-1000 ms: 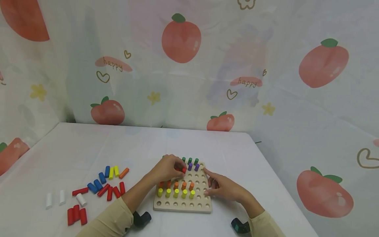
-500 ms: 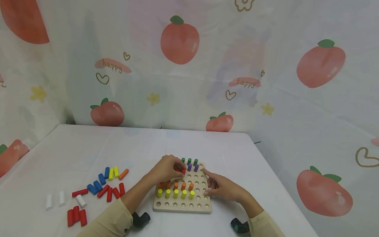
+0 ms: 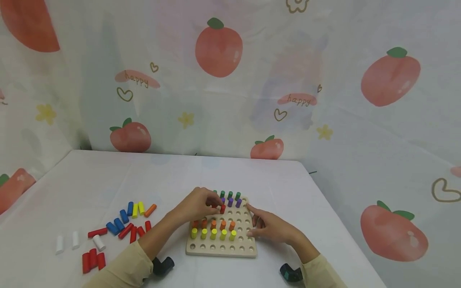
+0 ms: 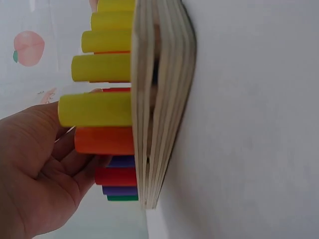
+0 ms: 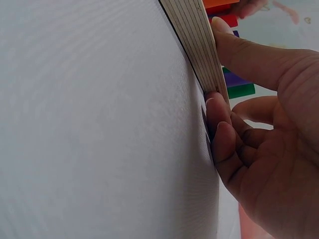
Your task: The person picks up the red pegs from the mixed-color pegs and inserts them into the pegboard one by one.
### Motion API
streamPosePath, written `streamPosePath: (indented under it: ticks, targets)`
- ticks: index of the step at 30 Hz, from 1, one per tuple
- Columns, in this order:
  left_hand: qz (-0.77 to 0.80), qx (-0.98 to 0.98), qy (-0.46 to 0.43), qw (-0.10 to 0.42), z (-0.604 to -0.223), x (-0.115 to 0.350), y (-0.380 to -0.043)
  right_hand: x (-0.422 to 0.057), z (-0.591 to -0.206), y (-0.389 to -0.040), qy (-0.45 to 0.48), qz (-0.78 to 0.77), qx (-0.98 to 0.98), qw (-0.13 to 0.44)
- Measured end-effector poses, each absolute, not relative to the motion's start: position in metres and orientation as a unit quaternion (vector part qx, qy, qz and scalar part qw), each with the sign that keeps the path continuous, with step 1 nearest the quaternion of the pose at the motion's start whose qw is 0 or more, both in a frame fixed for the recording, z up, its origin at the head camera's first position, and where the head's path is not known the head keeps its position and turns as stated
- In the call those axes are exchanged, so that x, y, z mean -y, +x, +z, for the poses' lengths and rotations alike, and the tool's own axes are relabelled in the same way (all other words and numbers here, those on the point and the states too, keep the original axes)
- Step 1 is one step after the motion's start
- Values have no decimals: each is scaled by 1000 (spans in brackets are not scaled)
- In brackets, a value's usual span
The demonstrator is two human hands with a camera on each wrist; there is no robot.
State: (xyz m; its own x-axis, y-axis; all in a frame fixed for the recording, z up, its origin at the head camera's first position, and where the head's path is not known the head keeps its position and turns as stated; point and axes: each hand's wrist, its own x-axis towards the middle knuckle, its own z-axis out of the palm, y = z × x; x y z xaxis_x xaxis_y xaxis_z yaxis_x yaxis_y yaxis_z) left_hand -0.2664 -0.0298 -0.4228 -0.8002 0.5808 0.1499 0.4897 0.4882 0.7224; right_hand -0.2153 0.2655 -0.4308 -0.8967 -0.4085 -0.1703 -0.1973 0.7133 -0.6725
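A wooden pegboard (image 3: 223, 252) lies on the table with rows of yellow, orange, red, purple and green pegs standing in its holes. My left hand (image 3: 196, 204) is over the board's left side, its fingers just beside an upright red peg (image 3: 223, 209) in the middle row; I see no peg between them. In the left wrist view that hand (image 4: 40, 169) is loosely bent behind a yellow peg (image 4: 94, 110), its fingertips partly hidden. My right hand (image 3: 275, 228) grips the board's right edge. The right wrist view shows its thumb (image 5: 249, 57) on the top face and fingers curled against the side.
Loose pegs lie left of the board: several red pegs (image 3: 93, 259), blue pegs (image 3: 119, 224), white pegs (image 3: 75, 240), two yellow pegs (image 3: 135, 210) and an orange peg (image 3: 150, 210). A fruit-print cloth (image 3: 223, 100) hangs behind the white table (image 3: 173, 172).
My left hand has let go of the red peg and drawn slightly left, leaving the peg upright in the board. My right hand has stayed on the board's edge.
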Motion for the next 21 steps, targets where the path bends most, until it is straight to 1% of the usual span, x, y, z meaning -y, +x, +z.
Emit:
streamPosePath:
  ticks: [4, 16, 21]
  targets:
    - [396, -863, 309, 56, -422, 38, -265, -265, -431, -215, -164, -336, -914, 155]
    - [376, -877, 298, 10, -420, 75, -259, -264, -431, -218, -168, -340, -912, 156]
    - [353, -889, 291, 2, -419, 92, -258, -266, -431, -218, -173, -337, -912, 156]
